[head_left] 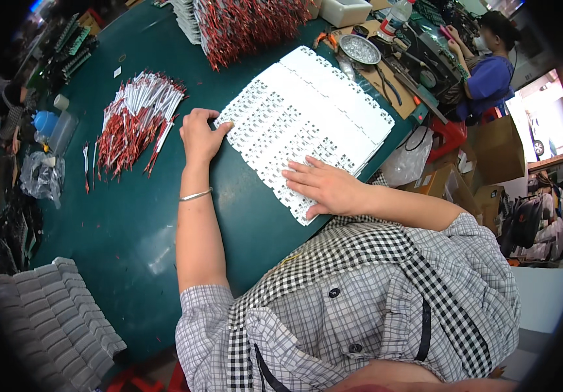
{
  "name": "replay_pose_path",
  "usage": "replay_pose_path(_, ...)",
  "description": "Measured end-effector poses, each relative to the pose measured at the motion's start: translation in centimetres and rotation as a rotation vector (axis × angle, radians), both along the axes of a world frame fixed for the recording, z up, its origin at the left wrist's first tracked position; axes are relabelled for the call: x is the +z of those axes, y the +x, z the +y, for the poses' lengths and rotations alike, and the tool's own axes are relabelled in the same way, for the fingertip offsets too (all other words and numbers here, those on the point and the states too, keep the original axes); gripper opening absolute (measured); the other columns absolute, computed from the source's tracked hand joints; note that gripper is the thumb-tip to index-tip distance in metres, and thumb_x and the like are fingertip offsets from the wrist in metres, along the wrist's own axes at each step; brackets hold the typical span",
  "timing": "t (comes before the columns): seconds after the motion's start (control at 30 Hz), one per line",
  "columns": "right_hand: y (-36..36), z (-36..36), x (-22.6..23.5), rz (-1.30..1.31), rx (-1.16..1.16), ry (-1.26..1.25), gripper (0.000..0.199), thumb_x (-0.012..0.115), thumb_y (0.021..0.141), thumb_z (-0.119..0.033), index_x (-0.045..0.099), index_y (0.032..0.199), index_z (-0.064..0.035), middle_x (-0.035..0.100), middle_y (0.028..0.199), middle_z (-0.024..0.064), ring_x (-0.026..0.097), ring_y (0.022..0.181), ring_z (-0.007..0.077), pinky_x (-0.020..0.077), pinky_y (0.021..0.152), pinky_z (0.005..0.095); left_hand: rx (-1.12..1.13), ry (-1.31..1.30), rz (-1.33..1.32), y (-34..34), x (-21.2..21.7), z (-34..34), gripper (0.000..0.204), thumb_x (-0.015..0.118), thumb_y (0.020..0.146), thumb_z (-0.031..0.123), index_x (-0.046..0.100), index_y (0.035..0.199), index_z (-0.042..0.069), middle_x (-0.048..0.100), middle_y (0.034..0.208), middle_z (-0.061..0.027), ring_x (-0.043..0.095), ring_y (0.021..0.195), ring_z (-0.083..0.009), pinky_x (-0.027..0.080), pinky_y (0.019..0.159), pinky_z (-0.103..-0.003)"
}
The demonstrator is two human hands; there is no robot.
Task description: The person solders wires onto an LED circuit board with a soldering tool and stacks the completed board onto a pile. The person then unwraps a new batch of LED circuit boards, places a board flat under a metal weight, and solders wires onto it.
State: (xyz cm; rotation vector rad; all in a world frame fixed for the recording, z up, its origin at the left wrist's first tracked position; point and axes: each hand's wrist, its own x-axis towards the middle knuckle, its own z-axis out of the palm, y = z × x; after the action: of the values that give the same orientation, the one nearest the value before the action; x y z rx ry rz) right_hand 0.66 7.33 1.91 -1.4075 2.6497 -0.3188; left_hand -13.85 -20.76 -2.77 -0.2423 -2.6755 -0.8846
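A large white panel point(307, 98), marked with rows of small dark slots or components, lies on the green table in front of me. At its left corner is my left hand point(200, 134), fingers curled and thumb against the panel's edge, holding that corner. My right hand point(327, 188) rests palm down on the near right part of the panel, its fingers spread. Left of my left hand lies a loose pile of white-and-red wire leads point(139, 124), with a few strands apart from it. Whether the panel is one sheet or several stacked ones is hard to tell.
A big stack of red-and-white wire bundles point(249, 29) stands at the far edge. A metal bowl of small parts point(360, 49), pliers point(388, 85) and a bottle point(396, 18) sit at far right. Grey blocks point(52, 320) fill the near left. A co-worker point(491, 72) sits at right.
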Motion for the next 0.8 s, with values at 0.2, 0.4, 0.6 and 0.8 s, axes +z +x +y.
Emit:
replay_pose_path(0.2,0.1,0.1,1.3,-0.011,0.004,-0.002,0.085,0.069,0.072,-0.051,0.046,0.134,0.0033,0.036,0.149,0.0164,0.027,0.142,0.0315,0.0204,0.116,0.0510,-0.208,0.063,-0.058,-0.6,1.1,-1.5,0.054,0.088,0.053,0.023,0.069,0.101,0.007,0.062,0.106,-0.0091,0.055,0.103,-0.0288,0.043,0.091,-0.040)
replay_pose_path(0.4,0.1,0.5,0.3,-0.011,0.022,-0.105,0.086,0.068,0.074,-0.053,0.046,0.133,0.0056,0.038,0.147,0.0195,0.028,0.142,0.0322,0.0199,0.115,0.0529,-0.272,-0.046,-0.075,0.3,1.5,-1.7,0.078,0.091,0.044,0.022,0.063,0.114,0.004,0.057,0.117,-0.0141,0.051,0.111,-0.0330,0.041,0.098,-0.041)
replay_pose_path(0.6,0.3,1.0,-1.6,0.118,0.047,-0.126,0.088,0.061,0.077,-0.059,0.044,0.135,0.0058,0.037,0.148,0.0197,0.028,0.141,0.0334,0.0159,0.116,0.0540,-0.229,-0.067,-0.116,0.5,1.4,-1.0,0.086,0.093,0.040,0.017,0.063,0.119,0.004,0.056,0.119,-0.0105,0.050,0.113,-0.0310,0.043,0.098,-0.040)
replay_pose_path(0.8,0.3,0.9,-2.5,0.137,0.023,-0.060,0.088,0.061,0.077,-0.060,0.046,0.134,0.0047,0.037,0.148,0.0188,0.026,0.142,0.0326,0.0147,0.116,0.0555,-0.215,-0.076,-0.173,0.4,1.6,-0.9,0.083,0.093,0.043,0.018,0.065,0.119,0.003,0.058,0.116,-0.0111,0.052,0.110,-0.0292,0.043,0.097,-0.038)
